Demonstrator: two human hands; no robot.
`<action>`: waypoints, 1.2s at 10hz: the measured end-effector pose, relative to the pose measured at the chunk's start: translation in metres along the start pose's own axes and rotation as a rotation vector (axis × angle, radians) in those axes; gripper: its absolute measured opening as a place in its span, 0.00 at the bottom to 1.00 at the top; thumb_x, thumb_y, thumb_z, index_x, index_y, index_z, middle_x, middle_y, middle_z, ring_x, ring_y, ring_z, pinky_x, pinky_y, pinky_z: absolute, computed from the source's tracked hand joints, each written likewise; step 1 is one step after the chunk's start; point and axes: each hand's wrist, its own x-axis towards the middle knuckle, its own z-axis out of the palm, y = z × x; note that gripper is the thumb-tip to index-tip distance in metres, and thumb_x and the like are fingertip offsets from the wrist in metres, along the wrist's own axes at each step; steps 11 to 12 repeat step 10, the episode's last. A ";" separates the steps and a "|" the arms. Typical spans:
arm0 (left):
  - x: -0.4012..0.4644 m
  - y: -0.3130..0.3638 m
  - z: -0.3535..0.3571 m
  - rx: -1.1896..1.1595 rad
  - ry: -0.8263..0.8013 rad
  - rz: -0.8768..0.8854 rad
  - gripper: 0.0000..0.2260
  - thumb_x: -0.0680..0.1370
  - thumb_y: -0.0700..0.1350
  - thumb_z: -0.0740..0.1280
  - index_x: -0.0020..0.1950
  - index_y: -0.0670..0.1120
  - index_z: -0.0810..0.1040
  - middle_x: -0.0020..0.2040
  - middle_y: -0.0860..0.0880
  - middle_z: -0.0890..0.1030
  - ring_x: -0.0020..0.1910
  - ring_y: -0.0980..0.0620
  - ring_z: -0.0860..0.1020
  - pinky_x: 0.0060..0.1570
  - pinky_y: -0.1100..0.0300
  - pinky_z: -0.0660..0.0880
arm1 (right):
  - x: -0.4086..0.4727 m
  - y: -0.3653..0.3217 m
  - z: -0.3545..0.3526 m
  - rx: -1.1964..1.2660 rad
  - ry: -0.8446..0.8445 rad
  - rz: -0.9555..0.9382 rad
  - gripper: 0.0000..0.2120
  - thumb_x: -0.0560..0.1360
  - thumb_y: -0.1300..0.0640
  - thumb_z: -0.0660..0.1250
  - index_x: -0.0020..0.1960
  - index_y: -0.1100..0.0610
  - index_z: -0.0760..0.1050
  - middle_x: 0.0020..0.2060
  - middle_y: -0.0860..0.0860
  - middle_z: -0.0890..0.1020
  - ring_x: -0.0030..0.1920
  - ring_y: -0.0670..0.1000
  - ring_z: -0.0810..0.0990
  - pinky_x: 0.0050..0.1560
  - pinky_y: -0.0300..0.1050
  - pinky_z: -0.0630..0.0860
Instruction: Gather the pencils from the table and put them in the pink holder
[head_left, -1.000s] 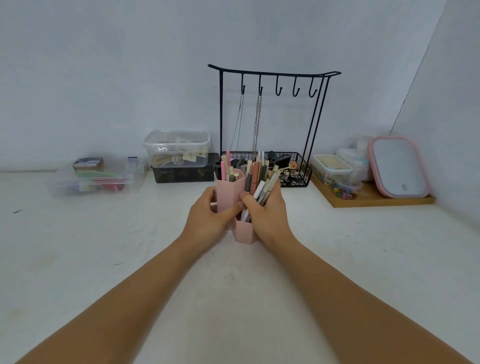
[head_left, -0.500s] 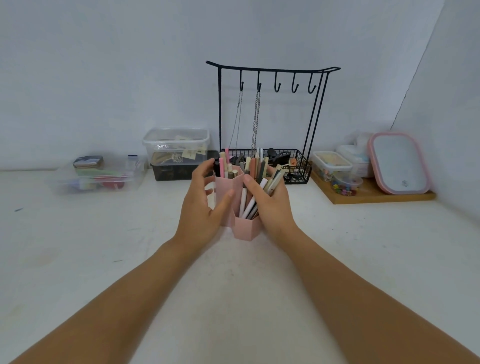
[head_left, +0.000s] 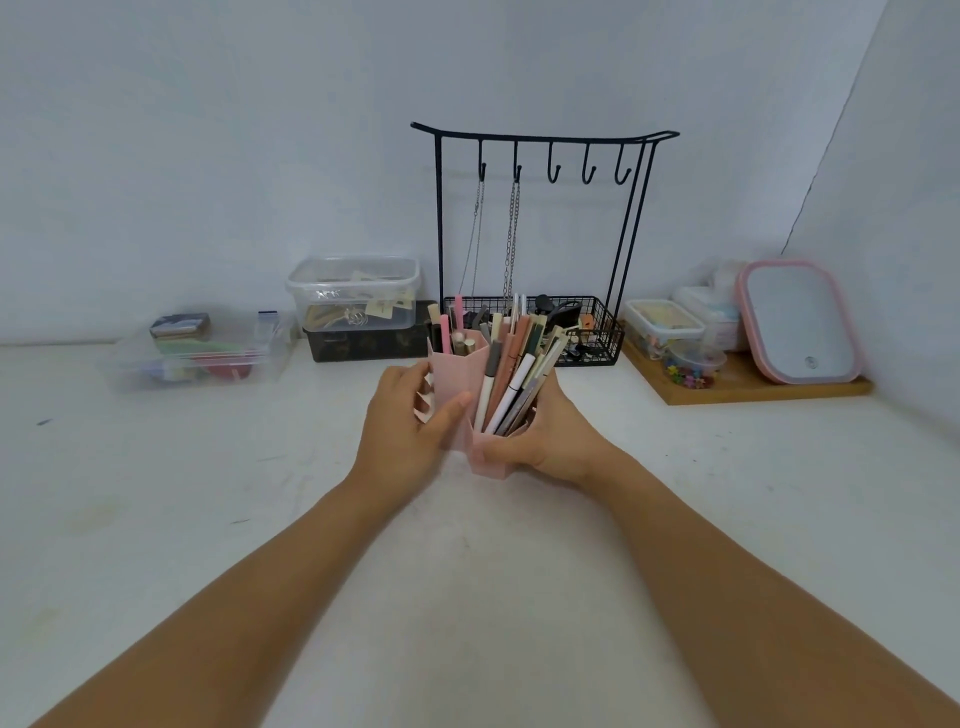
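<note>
Left hand (head_left: 410, 431), right hand (head_left: 550, 441): forearms extended, fingers of both clamped around pink holder (head_left: 460, 384) filled with pencils (head_left: 511, 384), above counter (head_left: 208, 519).

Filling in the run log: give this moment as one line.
left hand: gripping pink plastic holder | right hand: cupping holder | pencils: in holder | table: none loose

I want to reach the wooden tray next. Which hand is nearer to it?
Right. The right hand grips the pink plastic holder on the side facing the wooden tray; the left hand grips the holder's far side, farther from the tray.
</note>
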 end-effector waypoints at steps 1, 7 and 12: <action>0.003 -0.004 0.003 -0.030 -0.139 -0.046 0.26 0.82 0.53 0.66 0.78 0.47 0.66 0.58 0.50 0.76 0.53 0.54 0.77 0.44 0.69 0.70 | 0.006 0.005 -0.002 -0.086 0.169 -0.064 0.46 0.60 0.57 0.85 0.71 0.47 0.65 0.57 0.48 0.83 0.55 0.48 0.85 0.48 0.51 0.84; 0.036 -0.018 0.016 -0.110 -0.270 -0.221 0.12 0.81 0.43 0.68 0.64 0.48 0.79 0.60 0.51 0.80 0.58 0.53 0.79 0.58 0.60 0.74 | 0.036 0.020 -0.063 0.060 0.437 0.132 0.38 0.64 0.68 0.81 0.69 0.52 0.71 0.58 0.49 0.82 0.57 0.53 0.82 0.44 0.51 0.84; 0.043 -0.011 0.022 -0.375 0.052 -0.142 0.08 0.78 0.39 0.72 0.55 0.49 0.82 0.50 0.51 0.84 0.49 0.55 0.82 0.58 0.47 0.80 | 0.054 0.007 -0.102 0.099 0.556 0.153 0.55 0.49 0.46 0.88 0.70 0.56 0.67 0.63 0.51 0.80 0.62 0.51 0.80 0.59 0.52 0.79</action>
